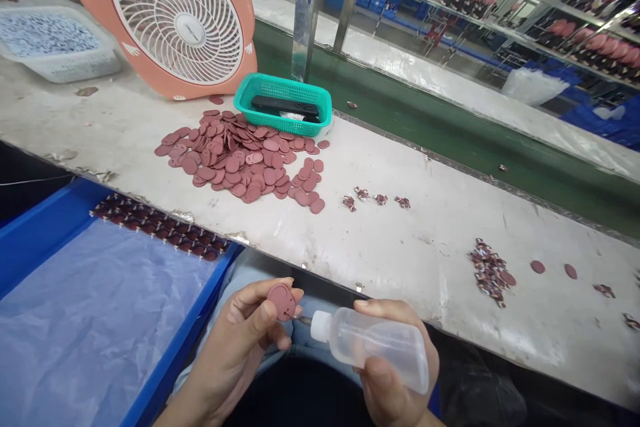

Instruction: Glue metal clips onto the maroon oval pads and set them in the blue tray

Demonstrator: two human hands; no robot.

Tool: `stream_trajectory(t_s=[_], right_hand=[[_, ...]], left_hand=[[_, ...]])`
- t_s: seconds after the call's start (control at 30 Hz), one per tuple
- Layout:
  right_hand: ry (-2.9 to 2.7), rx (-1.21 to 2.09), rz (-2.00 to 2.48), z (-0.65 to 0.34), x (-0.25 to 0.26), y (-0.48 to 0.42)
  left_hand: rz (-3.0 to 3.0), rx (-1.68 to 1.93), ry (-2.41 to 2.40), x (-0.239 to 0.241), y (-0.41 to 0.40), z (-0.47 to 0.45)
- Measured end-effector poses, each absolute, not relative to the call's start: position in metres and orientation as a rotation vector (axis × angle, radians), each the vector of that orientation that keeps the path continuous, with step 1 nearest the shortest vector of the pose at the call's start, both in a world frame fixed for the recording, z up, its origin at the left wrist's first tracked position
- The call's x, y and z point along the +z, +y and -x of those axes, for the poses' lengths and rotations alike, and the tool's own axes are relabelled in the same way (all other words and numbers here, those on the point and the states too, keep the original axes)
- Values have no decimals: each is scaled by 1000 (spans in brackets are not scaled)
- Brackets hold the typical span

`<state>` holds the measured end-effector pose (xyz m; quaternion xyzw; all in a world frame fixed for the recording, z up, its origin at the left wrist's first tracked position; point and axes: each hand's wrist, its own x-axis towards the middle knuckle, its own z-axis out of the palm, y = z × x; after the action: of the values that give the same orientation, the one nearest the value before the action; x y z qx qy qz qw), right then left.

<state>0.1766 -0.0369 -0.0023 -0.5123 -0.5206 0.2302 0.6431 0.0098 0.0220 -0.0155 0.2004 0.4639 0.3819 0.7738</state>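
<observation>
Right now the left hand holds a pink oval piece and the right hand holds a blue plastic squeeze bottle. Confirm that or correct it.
Wrong on one point: the bottle is clear, not blue. The head view shows it: the left hand holds a pink oval piece, and the right hand holds a clear plastic squeeze bottle.

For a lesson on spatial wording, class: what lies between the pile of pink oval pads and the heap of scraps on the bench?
Four small scraps in a loose row, seen in the head view.
</observation>
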Motion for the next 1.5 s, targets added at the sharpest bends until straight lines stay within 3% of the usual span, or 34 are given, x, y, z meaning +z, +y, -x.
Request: stream_trajectory(t_s=[0.97,1.37,1.5], right_hand=[[-1096,456,1160,-177,-6,-38],[-992,673,1130,-175,-5,-35],[-721,936,1083,-178,-8,-33]], left_hand=[[-404,874,1048,2,23,-15],[-392,886,1073,2,21,-17],[-373,923,1108,1,21,-18]])
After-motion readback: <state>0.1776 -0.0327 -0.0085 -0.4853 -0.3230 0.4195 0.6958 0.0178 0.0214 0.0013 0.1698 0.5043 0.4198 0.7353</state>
